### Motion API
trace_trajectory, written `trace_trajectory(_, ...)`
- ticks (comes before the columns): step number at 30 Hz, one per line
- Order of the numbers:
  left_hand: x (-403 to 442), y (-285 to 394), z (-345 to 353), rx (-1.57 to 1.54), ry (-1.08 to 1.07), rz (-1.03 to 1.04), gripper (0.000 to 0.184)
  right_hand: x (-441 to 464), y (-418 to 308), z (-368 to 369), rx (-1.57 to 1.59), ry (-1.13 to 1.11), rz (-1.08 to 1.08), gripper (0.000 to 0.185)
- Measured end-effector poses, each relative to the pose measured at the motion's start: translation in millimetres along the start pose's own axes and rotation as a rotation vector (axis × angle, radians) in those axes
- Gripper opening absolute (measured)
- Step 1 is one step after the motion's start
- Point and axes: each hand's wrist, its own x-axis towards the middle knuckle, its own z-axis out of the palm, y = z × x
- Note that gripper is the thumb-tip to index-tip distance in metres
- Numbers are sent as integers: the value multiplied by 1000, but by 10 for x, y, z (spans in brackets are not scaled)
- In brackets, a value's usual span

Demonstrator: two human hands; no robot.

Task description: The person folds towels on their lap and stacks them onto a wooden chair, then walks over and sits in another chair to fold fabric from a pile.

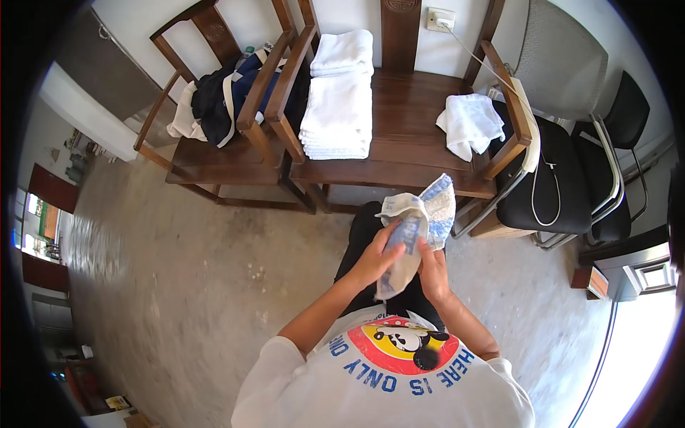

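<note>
A white and blue patterned towel [439, 207] is bunched and partly folded between my two hands, above my lap. My left hand [378, 258] grips its left side, the thumb lying across the cloth. On the other side my right hand [431, 272] closes on the towel's lower right part; some of those fingers are hidden behind the cloth. The towel's upper end fans out beyond my fingertips. Ahead on the wooden bench [407, 107] stands a tall stack of folded white towels [335, 118]. A loosely crumpled white towel [471, 125] lies at the bench's right end.
Left of the bench, a wooden armchair [214, 160] holds dark clothes [212, 107] and a bag. Black metal-framed chairs [546, 185] stand to the right. A white cable [477, 57] runs from the wall socket [441, 19] over the bench's armrest.
</note>
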Motion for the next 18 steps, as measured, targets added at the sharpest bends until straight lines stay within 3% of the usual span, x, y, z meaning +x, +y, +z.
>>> trace_trajectory(3,-194,242,98,500,78,392,107,38,-58,39,147,-15,-12,42)
trace_trajectory(4,-260,263,122,655,66,435,120,45,-56,46,173,-9,-25,41)
trace_trajectory(7,-375,154,144,771,38,508,116,61,-78,80,212,5,-59,39)
trace_trajectory(8,-369,122,153,732,103,541,95,60,-89,87,219,11,-71,38)
trace_trajectory(10,-315,139,94,676,97,485,79,69,-116,64,117,-39,-38,40)
trace_trajectory(13,-170,224,-46,490,114,579,50,197,-287,-34,29,-153,-68,43)
trace_trajectory(15,-160,272,-294,339,381,463,17,311,-598,-233,-18,5,-224,37)
trace_trajectory(16,-104,413,-397,70,599,364,23,312,-862,-335,27,52,-318,32)
trace_trajectory(18,-100,965,-674,-390,707,448,36,288,-1298,-689,136,190,-534,30)
